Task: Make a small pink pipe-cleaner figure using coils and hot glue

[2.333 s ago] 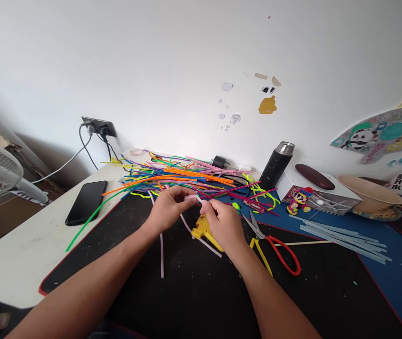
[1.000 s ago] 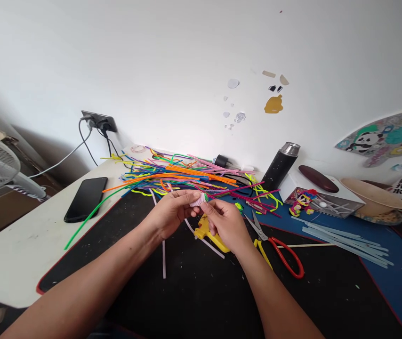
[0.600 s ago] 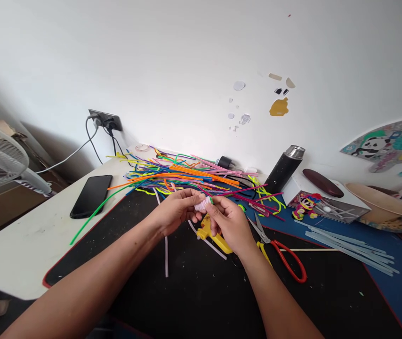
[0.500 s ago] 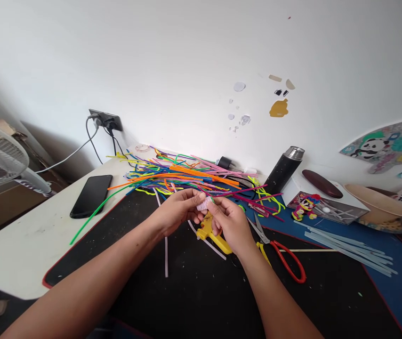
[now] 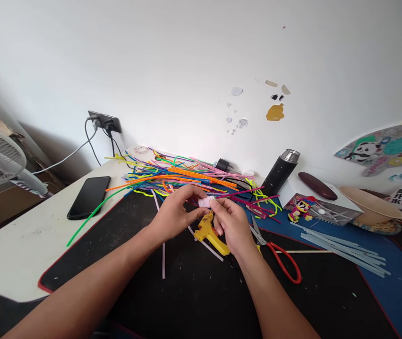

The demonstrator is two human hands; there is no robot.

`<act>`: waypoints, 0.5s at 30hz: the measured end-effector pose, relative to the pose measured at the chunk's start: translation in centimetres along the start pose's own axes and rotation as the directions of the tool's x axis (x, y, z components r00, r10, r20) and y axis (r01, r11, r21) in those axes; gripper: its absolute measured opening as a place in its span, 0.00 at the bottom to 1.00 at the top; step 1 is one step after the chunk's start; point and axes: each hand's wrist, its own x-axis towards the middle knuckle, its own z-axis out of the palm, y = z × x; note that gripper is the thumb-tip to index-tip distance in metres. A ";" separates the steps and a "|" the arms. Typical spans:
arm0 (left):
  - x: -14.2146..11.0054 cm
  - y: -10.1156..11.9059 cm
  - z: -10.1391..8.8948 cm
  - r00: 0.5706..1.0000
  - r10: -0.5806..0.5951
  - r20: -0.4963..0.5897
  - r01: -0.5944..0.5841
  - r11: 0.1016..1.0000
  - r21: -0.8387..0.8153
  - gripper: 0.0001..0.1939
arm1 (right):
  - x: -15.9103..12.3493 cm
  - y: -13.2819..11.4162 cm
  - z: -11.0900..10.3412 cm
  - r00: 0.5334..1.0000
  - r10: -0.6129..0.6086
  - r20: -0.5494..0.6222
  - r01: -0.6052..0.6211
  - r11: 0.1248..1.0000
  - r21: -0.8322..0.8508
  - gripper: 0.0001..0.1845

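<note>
A small pale pink coil, apparently wound pipe cleaner (image 5: 205, 202), is held up above the mat. My right hand (image 5: 232, 223) pinches its right end between thumb and fingers. My left hand (image 5: 178, 211) curves around the coil's left end, thumb below and forefinger above, with a gap between them. Its other fingers are partly hidden. Just below the hands lies a yellow glue gun (image 5: 215, 239), partly covered by my right hand. Scissors with red handles (image 5: 289, 263) rest to the right of my right wrist. A pale pipe cleaner (image 5: 164, 261) lies below my left hand.
Loose colourful pipe cleaners (image 5: 183, 174) are heaped along the wall. A phone (image 5: 88, 197) lies at the left. A black flask (image 5: 280, 172), a tissue box (image 5: 323, 202), a small figure (image 5: 301, 209), a bowl (image 5: 370, 202) and glue sticks (image 5: 345, 249) are at the right.
My left thumb has come off the coil's face and dropped below it, and the left fingers have spread. My right hand keeps its pinch. The view has shifted slightly.
</note>
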 end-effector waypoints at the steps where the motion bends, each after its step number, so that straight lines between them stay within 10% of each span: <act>1: -0.1 0.1 0.0 1.000 0.021 -0.010 -0.021 1.000 0.021 0.10 | 0.0 0.0 0.1 1.000 0.001 0.000 -0.001 1.000 0.003 0.23; 15: -0.3 -0.2 0.1 0.999 0.022 -0.047 -0.023 1.000 -0.012 0.06 | -0.1 0.0 0.2 1.000 0.013 0.024 -0.013 1.000 -0.013 0.25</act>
